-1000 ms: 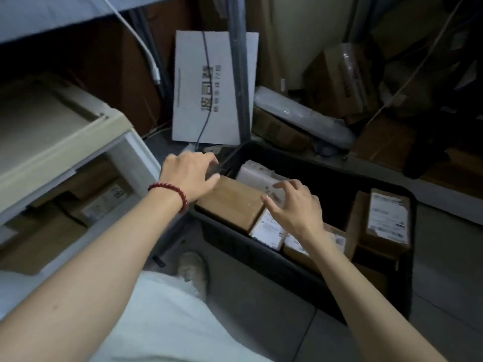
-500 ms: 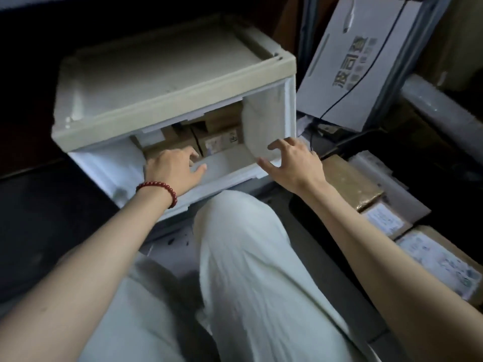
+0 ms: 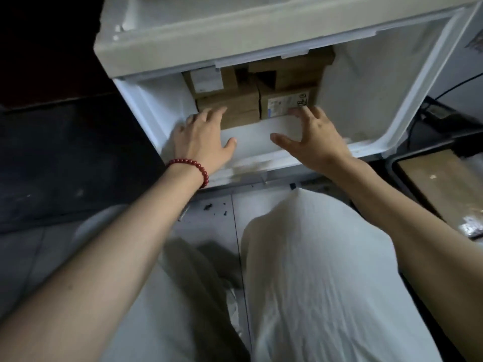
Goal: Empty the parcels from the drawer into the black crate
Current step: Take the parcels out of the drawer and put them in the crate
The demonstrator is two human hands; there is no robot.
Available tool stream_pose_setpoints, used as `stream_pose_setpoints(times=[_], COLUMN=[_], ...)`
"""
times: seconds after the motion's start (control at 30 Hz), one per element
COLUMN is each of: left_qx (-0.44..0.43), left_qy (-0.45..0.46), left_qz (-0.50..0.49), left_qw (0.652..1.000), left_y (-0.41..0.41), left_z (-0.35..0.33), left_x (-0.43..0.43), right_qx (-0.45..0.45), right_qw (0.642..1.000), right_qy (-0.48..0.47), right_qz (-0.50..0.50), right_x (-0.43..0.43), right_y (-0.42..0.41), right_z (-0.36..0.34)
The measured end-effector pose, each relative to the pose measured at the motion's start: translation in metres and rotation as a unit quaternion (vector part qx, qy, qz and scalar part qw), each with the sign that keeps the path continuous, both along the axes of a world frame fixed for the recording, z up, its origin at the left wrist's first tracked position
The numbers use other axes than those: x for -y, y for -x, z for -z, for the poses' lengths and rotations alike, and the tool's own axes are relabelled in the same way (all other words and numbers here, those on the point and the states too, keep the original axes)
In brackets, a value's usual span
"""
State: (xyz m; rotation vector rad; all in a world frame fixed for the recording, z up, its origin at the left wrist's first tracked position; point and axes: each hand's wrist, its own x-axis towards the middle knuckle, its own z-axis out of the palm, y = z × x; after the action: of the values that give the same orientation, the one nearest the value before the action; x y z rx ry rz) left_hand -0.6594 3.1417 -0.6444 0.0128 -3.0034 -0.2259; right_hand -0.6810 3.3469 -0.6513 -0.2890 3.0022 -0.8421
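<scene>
A white plastic drawer (image 3: 407, 118) stands pulled out in front of me, with several brown cardboard parcels stacked at its back. My left hand (image 3: 202, 139), a red bead bracelet on its wrist, reaches in with spread fingers touching the front brown parcel (image 3: 240, 111). My right hand (image 3: 311, 138) is spread too, its fingertips at the lower edge of a labelled parcel (image 3: 287, 103). Neither hand grips anything. The black crate (image 3: 392, 165) shows only at the right edge, with a brown parcel (image 3: 431, 184) inside.
The cabinet's cream top (image 3: 209, 40) overhangs the drawer and hides the rear parcels. My knees in white trousers (image 3: 313, 257) fill the foreground. A dark mat (image 3: 65, 158) lies on the left. A black cable (image 3: 444, 92) hangs at the right.
My view swung from the crate to the drawer. Both hands left the crate's parcels, passed the drawer's front rim and now reach deep inside to the stacked parcels.
</scene>
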Motion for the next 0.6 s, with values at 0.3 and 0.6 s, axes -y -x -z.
stream_pose_setpoints(times=[0.3,0.6], left_qx=[0.017,-0.003], left_qy=[-0.053,-0.128], left_qz=[-0.040,-0.107], left_qw=[0.998,0.986], left_y=[0.071,0.122], left_z=[0.035,0.057], left_x=[0.026,0.025], right_qx=[-0.032,-0.070], right_qw=[0.996,0.995], right_qy=[0.067,0.054], right_qz=[-0.045,-0.051], right_x=[0.058,0.084], right_y=[0.080,0.138], right_z=[0.031,0.056])
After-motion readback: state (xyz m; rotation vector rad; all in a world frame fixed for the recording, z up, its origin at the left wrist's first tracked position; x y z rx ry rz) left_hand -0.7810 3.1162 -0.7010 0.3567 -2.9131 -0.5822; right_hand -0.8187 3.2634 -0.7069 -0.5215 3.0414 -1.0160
